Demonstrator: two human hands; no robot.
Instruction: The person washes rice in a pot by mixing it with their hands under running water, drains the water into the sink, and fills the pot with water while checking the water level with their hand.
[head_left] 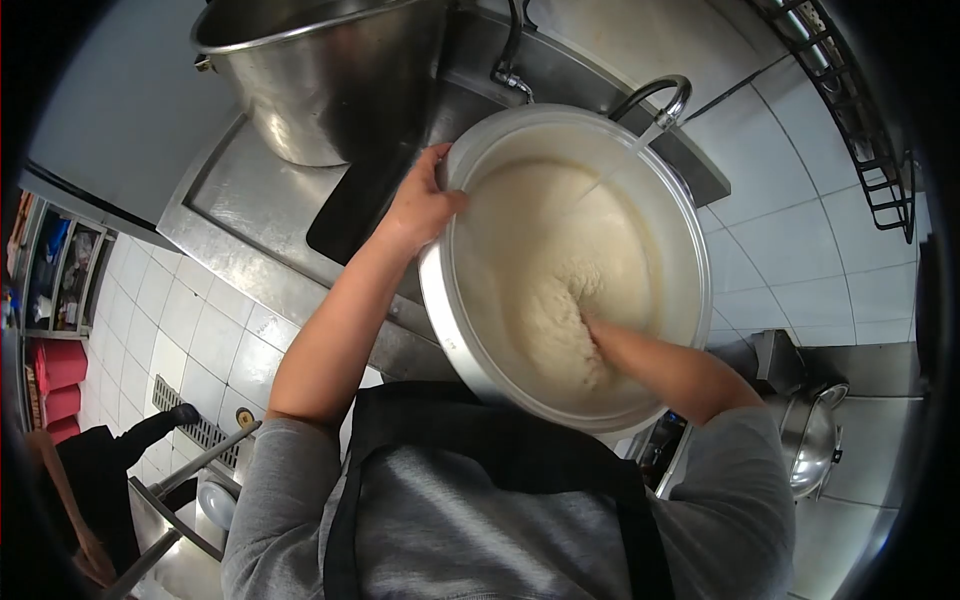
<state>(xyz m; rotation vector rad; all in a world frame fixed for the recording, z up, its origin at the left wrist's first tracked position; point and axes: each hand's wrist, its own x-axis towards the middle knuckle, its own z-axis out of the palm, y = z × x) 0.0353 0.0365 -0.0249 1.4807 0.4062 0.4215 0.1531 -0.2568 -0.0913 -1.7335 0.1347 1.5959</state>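
From where I stand: one person at the washing station, grey short-sleeved shirt (pixel 270 500) and black apron (pixel 450 420).

Main vessel: large, round, silver-coloured metal pot (pixel 530 140), directly in front of the apron. Contents: cloudy off-white liquid (pixel 620 250), with a pale, grainy mass (pixel 550 320) showing at its surface toward the near side.

Left hand (pixel 425 205): grasping the pot at its left rim, arm stretched forward. Right hand (pixel 592 345): down inside the pot, sunk in the grainy mass; mostly hidden, so I cannot tell whether the fingers are clenched or loose.

Water: a thin clear stream (pixel 612 172) falls from a curved metal faucet (pixel 680 100) at the far right edge and enters the pot.

Left of the pot: tall, cylindrical stainless-steel stockpot (pixel 330 90), upright on a stainless-steel desk (pixel 240 190). Between the two vessels, a dark rectangular area; mat or recess, cannot tell.

Surroundings: white tiled wall (pixel 790 170) on the right, bearing a black wire rack (pixel 885 190). Behind left, on a white tiled floor (pixel 235 345): red containers (pixel 62 375) and a second person in black clothing (pixel 95 470).
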